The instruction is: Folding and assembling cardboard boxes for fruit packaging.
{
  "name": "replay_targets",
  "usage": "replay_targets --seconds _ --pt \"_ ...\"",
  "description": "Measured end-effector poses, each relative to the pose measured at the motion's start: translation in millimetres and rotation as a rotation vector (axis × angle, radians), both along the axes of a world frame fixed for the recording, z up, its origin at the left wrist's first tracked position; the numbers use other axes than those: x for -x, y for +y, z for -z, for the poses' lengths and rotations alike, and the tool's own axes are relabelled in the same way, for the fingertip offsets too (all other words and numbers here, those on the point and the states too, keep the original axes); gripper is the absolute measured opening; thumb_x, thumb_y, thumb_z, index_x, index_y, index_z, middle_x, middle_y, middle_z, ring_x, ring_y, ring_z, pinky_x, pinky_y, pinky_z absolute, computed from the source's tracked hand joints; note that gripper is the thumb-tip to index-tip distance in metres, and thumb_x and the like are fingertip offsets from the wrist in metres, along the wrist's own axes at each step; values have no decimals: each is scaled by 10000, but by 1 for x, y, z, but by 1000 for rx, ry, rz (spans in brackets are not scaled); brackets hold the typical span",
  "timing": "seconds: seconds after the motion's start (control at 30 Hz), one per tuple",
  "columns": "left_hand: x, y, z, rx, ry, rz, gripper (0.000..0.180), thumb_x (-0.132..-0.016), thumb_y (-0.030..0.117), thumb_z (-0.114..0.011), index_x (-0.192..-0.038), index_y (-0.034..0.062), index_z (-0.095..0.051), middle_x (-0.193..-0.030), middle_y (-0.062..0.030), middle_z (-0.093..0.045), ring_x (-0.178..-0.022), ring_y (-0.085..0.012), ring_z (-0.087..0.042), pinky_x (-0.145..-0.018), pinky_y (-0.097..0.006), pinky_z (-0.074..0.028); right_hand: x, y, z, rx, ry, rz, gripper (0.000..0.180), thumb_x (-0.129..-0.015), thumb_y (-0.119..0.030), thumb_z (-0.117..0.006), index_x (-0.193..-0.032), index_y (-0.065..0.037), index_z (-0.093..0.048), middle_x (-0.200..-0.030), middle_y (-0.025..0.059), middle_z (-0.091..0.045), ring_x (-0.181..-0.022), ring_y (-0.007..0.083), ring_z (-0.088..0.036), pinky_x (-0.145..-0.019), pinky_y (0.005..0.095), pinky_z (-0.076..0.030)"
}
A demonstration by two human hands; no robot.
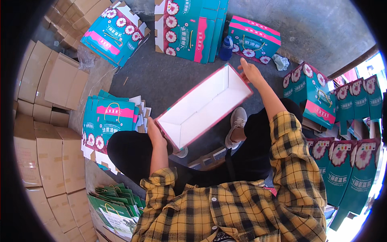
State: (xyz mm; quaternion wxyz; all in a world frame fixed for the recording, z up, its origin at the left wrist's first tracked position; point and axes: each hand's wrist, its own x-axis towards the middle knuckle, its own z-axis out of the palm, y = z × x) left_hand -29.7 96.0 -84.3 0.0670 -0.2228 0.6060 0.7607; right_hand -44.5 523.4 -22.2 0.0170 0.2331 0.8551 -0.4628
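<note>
An open gift carton (201, 105), white inside with a dark pink rim, is held tilted over my lap, its opening toward me. My left hand (156, 136) holds its near left end, most of the fingers hidden behind the wall. My right hand (250, 74) is against the far right end, thumb and fingers at the outer wall near the corner. Nothing shows inside the carton. Left of my knee lies a stack of flat teal-and-pink cartons (105, 121) with cord handles.
More flat teal cartons (115, 34) and a tall stack (189, 30) stand ahead. A made-up carton (254, 40) sits by a blue bottle (226, 48) and a crumpled cloth (281, 62). Brown boxes (48, 157) line the left; finished cartons (340, 173) stand right; green bags (117, 205) lie lower left.
</note>
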Motion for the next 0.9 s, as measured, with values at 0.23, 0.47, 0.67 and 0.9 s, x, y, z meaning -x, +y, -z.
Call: replay_targets --seconds 0.23,0.47,0.67,0.9 --pt "-8 26 -2 -478 -281 220 521 -921 448 -409 -1202 42 -572 -1195 -134 -609 -1067 -298 -602 -900 -421 -502 -16 -11 -6 266 -352 29 684 -892 -668 -369 -1119 -83 -642 -1019 102 -632 -921 199 -579 -771 374 -452" --pt "-6 12 -25 -433 14 258 477 -785 201 -454 -1184 -49 -529 -1154 -164 -610 -1045 -282 -602 -943 -372 -458 -27 11 -27 646 103 -113 596 -912 -605 -397 -1043 -84 -654 -1049 87 -640 -917 174 -592 -849 385 -441" --pt "-8 16 -29 -127 301 197 421 -895 299 -465 -1196 10 -520 -1175 -104 -567 -1085 -216 -553 -966 -357 -402 -37 5 -35 523 117 90 658 -901 -636 -366 -1151 -70 -591 -1129 109 -605 -1052 248 -534 -906 445 -400" --pt "-13 10 21 -87 155 204 537 -949 484 -439 -1324 99 -430 -1288 -117 -511 -1110 -289 -557 -944 -497 -431 -46 4 -6 524 173 -11 706 -881 -642 -420 -1309 -89 -513 -1212 110 -578 -1085 264 -532 -912 452 -405"
